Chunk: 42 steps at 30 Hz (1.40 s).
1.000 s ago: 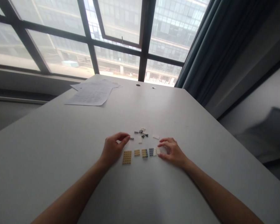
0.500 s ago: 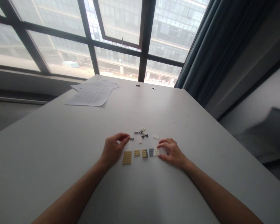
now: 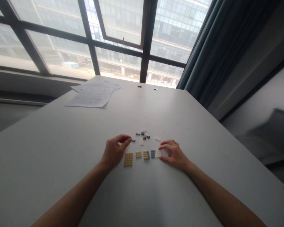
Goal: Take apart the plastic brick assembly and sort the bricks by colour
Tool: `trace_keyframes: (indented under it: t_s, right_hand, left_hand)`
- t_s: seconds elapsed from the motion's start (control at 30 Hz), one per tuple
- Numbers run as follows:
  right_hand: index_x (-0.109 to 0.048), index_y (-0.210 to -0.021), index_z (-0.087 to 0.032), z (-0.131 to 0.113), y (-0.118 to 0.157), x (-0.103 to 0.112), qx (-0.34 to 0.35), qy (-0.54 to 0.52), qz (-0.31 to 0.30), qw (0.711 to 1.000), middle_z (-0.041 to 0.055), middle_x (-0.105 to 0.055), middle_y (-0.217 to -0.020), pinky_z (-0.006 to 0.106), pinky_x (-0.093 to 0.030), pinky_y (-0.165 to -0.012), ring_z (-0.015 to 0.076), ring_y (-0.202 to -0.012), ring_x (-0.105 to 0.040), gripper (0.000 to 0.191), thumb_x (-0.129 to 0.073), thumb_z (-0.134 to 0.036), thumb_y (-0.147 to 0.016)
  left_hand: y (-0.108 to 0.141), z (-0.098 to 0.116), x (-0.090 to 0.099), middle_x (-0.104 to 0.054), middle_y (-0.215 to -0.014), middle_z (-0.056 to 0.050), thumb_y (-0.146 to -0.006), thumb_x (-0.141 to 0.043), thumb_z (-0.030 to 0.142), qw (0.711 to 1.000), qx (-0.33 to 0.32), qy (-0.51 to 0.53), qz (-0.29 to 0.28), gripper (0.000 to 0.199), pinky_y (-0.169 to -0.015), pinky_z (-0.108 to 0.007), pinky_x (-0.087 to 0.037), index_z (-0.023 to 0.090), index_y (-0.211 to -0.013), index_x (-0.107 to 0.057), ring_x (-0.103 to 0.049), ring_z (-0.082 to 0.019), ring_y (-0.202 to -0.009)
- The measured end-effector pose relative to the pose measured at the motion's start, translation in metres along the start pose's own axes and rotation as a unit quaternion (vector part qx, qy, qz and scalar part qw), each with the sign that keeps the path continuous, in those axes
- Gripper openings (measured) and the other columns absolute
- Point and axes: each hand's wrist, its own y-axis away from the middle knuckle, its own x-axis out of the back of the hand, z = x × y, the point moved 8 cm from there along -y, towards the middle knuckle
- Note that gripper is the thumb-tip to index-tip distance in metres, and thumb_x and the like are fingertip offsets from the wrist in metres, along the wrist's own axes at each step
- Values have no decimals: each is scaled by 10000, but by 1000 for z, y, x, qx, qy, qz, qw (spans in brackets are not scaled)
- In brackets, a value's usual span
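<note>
My left hand (image 3: 116, 147) is closed in a pinch on a small grey piece (image 3: 133, 140) that sticks out past its fingertips. My right hand (image 3: 174, 153) has thumb and fingers apart at the right edge of a white studded plate (image 3: 157, 153). That plate lies against a dark grey plate (image 3: 152, 154). To their left, in a row, are a tan plate with a dark grey edge (image 3: 146, 155), a small tan plate (image 3: 138, 154) and a larger tan plate (image 3: 128, 160).
Behind the row lie several small black pieces (image 3: 144, 138), a grey piece (image 3: 137, 134), a white flat piece (image 3: 157, 138) and another white piece (image 3: 141, 142). Printed papers (image 3: 91, 94) lie at the far left of the white table (image 3: 61, 138). A dark curtain (image 3: 203, 63) hangs beyond.
</note>
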Motion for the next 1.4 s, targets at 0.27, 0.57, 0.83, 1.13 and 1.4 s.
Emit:
trace_keyframes:
  t_s: [0.27, 0.57, 0.83, 1.13, 1.4]
  right_hand:
    - [-671, -998, -236, 4, -2, 5, -4, -42, 34, 999, 65, -627, -1107, 425, -366, -975, 238, -1078, -524, 233, -699, -297, -776]
    - [-626, -1154, -203, 19, -24, 8, -48, -15, 57, 997, 75, -621, -1086, 368, -433, -909, 209, -1001, -535, 332, -565, -144, -833]
    - [-691, -1061, -222, 12, -40, 2, -1, 27, 11, 1000, 63, -636, -972, 340, -433, -899, 190, -952, -543, 293, -494, -105, -879]
    - [-660, -1140, -222, 12, -53, -3, 16, 5, -96, 995, 42, -600, -881, 284, -453, -774, 141, -751, -552, 341, -555, -111, -834]
    - [-641, -1165, -259, 11, -59, -5, 31, 20, -125, 991, 44, -569, -971, 290, -440, -845, 144, -820, -561, 331, -577, -176, -851]
  left_hand:
    - [-2, -4, 4, -709, -840, -23, -815, -580, 414, 999, -11, -29, 23, 251, -735, -298, -501, 195, -860, -695, -617, -173, -737]
    - [5, 15, -30, -561, -1301, -36, -905, -474, 280, 950, -183, -235, -90, 312, -1040, -531, -297, 344, -1176, -616, -423, -282, -1253]
    - [-1, 3, -45, -508, -1381, 6, -913, -424, 328, 946, -116, -233, -193, 295, -1066, -612, -201, 363, -1044, -686, -313, -322, -1351]
    - [-8, 0, -40, -508, -1374, -61, -774, -603, 455, 951, -52, -256, -166, 366, -1096, -555, -204, 320, -1107, -673, -326, -338, -1348]
    - [-12, 3, -48, -510, -1375, -47, -743, -653, 396, 950, -16, -261, -169, 289, -1100, -574, -180, 331, -1019, -708, -332, -343, -1345]
